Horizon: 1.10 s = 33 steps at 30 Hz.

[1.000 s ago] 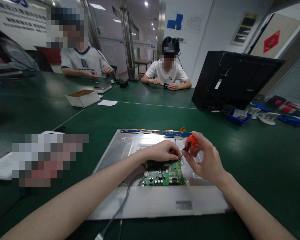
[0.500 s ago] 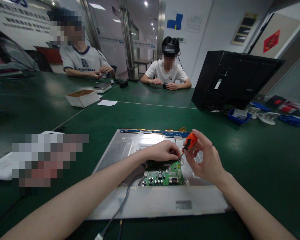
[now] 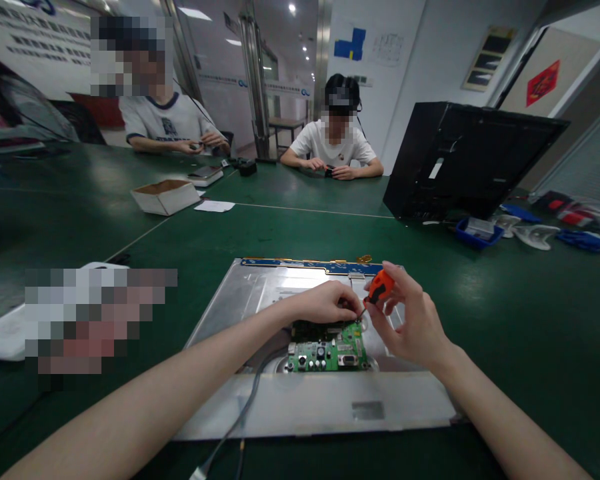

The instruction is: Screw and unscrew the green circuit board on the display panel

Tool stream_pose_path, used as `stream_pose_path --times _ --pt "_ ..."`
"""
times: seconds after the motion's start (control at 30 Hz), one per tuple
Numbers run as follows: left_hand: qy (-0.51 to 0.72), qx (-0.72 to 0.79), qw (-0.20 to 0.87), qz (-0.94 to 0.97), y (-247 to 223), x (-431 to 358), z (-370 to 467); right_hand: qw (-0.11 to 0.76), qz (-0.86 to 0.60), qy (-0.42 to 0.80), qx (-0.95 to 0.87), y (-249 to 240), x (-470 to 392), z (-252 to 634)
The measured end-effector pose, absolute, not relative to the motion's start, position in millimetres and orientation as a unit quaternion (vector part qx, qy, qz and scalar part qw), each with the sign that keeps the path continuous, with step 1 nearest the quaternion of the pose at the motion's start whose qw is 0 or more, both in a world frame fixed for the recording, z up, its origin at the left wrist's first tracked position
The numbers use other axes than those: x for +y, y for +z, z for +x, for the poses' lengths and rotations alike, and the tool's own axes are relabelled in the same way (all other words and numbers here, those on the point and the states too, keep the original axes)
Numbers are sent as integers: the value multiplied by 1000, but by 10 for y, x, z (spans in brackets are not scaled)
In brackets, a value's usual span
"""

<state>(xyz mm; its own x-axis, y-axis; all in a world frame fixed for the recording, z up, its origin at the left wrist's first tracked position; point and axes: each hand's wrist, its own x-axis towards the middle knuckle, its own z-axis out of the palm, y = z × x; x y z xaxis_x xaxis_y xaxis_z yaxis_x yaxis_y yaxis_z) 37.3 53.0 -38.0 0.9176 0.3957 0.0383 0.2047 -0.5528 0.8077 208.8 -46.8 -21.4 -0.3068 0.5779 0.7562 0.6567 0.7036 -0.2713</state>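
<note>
An orange and black screwdriver is pinched in the fingers of my right hand, tilted, its thin shaft pointing down and left. Its tip meets the upper right corner of a green circuit board. My left hand is closed beside the tip, thumb and fingers together at the board's corner; anything between them is too small to make out. The board sits on a silver metal display panel lying flat. Along the panel's far edge runs a narrow blue circuit strip.
A grey cable crosses the panel's near left part. A black monitor housing stands at the right, near a blue tray. An open white box is at the back left. Two people sit across the green table.
My right fingers have shifted slightly on the screwdriver, and its handle has turned a little. The left hand, board and panel stay where they were.
</note>
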Motion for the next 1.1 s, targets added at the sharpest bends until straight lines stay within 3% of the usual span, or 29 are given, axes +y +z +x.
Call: stream_pose_path --times 0.7,1.1 --pt "105 175 436 876 -355 511 374 449 -387 -21 -805 -245 -465 2094" --pt "103 178 450 869 -358 513 373 447 -377 -73 -808 -224 -445 2090"
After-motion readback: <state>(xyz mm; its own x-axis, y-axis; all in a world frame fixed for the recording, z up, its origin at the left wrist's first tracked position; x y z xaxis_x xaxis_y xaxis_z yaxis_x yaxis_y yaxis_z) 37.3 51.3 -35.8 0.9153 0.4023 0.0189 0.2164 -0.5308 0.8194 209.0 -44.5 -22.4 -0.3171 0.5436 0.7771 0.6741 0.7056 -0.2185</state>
